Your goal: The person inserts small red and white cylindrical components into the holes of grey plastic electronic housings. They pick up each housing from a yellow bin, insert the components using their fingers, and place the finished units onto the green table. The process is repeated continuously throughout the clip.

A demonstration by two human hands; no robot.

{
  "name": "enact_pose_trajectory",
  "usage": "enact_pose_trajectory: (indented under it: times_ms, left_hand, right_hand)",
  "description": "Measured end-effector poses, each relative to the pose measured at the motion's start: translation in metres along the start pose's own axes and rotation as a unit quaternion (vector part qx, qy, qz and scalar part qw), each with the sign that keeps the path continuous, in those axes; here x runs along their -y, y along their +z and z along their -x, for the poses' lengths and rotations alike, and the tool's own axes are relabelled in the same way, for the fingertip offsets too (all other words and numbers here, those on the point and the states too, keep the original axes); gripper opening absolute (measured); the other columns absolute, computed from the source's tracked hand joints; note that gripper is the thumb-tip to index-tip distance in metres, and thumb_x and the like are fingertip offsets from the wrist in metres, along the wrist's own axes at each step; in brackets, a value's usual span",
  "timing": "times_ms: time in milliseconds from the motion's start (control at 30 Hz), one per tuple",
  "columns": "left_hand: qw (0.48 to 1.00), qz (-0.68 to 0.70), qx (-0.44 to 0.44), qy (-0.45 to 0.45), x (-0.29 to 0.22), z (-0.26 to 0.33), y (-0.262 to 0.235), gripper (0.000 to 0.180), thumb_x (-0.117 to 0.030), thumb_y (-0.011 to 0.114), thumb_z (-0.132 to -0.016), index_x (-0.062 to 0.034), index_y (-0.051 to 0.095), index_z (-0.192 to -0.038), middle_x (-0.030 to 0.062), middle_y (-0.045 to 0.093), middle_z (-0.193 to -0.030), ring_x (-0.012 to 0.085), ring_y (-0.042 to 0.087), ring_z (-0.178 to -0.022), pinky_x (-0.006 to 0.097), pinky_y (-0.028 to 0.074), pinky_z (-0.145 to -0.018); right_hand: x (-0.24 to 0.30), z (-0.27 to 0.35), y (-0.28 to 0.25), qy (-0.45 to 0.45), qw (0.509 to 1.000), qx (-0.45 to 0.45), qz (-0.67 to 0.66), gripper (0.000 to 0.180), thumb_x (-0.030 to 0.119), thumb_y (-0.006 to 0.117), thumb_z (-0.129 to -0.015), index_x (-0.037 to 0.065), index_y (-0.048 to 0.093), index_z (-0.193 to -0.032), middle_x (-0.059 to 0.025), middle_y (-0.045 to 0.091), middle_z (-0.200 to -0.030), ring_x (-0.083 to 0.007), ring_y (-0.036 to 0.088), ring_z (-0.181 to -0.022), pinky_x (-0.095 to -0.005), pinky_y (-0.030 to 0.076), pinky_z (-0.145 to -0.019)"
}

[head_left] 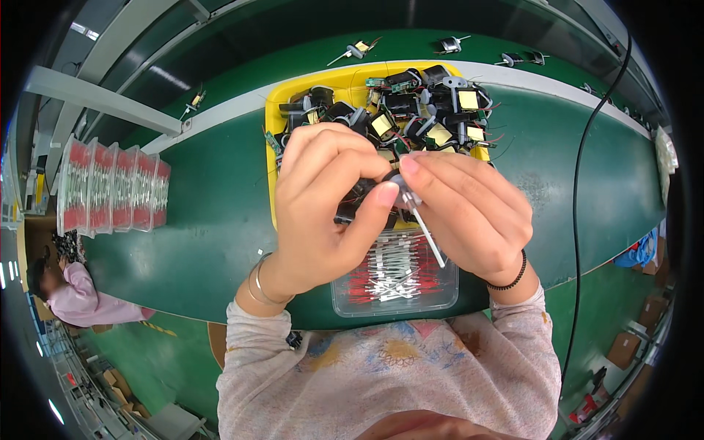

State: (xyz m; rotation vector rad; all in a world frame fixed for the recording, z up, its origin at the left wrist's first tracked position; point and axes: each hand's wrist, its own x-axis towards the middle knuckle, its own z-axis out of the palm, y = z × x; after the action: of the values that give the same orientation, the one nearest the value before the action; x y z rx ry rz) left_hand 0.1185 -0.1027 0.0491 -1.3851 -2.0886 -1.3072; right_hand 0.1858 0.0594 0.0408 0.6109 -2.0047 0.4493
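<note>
Between my hands is a small black and grey motor-like part (402,192) with a thin white rod (429,236) slanting down from it. My left hand (319,202) is closed, thumb and forefinger pinching the part from the left. From the other side, my right hand (477,209) is closed on it too, fingertips at its top. Beneath the hands, a clear plastic box (451,297) holds many thin white pieces with red ends. Behind them a yellow tray (273,110) is heaped with similar black parts carrying wires, green circuit boards and pale yellow pads. My fingers cover much of the held part.
On the green table's left stands a row of clear boxes (114,189) with red and white pieces. A black cable (579,169) hangs down on the right. Beyond the white rail, loose motor-like parts (359,48) lie on a green surface. Another person (81,297) sits at far left.
</note>
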Motion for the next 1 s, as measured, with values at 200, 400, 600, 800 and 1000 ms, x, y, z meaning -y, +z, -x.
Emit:
enact_pose_trajectory:
  times_ms: [200, 400, 600, 800, 1000]
  left_hand:
    - [0.988, 0.136, 0.034, -0.066, 0.013, -0.001, 0.002, 0.008, -0.008, 0.062, -0.071, -0.0015, 0.057, -0.073, 0.0089, 0.055, -0.077, 0.0258, 0.050, -0.082, 0.033, 0.040, -0.074]
    - [0.994, 0.048, 0.077, -0.065, 0.034, -0.016, 0.008, 0.010, -0.010, 0.060, -0.073, -0.0021, 0.054, -0.070, 0.0073, 0.055, -0.075, 0.0249, 0.050, -0.081, 0.033, 0.039, -0.073]
    - [0.959, 0.099, 0.089, -0.248, 0.148, -0.059, 0.000, 0.019, -0.020, 0.056, -0.082, -0.0016, 0.061, -0.083, 0.0012, 0.058, -0.077, 0.0100, 0.049, -0.079, 0.025, 0.037, -0.075]
    - [0.927, 0.027, 0.131, -0.349, 0.242, -0.083, 0.006, 0.026, -0.028, 0.058, -0.080, -0.0029, 0.063, -0.084, -0.0015, 0.057, -0.075, 0.0057, 0.045, -0.074, 0.022, 0.034, -0.071]
    - [0.934, -0.302, 0.112, -0.155, 0.273, -0.098, 0.038, 0.026, -0.033, 0.062, -0.074, -0.0074, 0.066, -0.076, 0.0088, 0.063, -0.070, 0.0225, 0.060, -0.065, 0.032, 0.045, -0.059]
  right_hand:
    - [-0.003, 0.002, 0.004, 0.050, 0.998, -0.003, -0.036, 0.036, 0.000, 0.067, -0.054, -0.004, 0.062, -0.089, -0.0120, 0.062, -0.080, -0.0229, 0.061, -0.068, -0.0280, 0.051, -0.056]
    - [-0.010, 0.003, 0.011, 0.126, 0.991, 0.041, -0.031, 0.039, 0.003, 0.071, -0.055, -0.002, 0.062, -0.093, -0.0093, 0.063, -0.083, -0.0232, 0.060, -0.072, -0.0292, 0.050, -0.061]
    - [-0.034, -0.002, -0.008, 0.189, 0.982, -0.020, 0.025, 0.032, 0.003, 0.072, -0.060, 0.001, 0.064, -0.092, -0.0086, 0.065, -0.085, -0.0238, 0.061, -0.077, -0.0310, 0.048, -0.069]
    - [-0.045, 0.000, -0.014, 0.248, 0.967, -0.052, -0.011, 0.024, -0.004, 0.069, -0.062, 0.000, 0.066, -0.085, -0.0101, 0.065, -0.080, -0.0233, 0.061, -0.076, -0.0307, 0.048, -0.071]
    - [-0.048, 0.002, -0.018, 0.272, 0.959, -0.071, -0.032, 0.023, -0.005, 0.068, -0.061, -0.002, 0.065, -0.084, -0.0110, 0.065, -0.080, -0.0240, 0.062, -0.076, -0.0318, 0.048, -0.073]
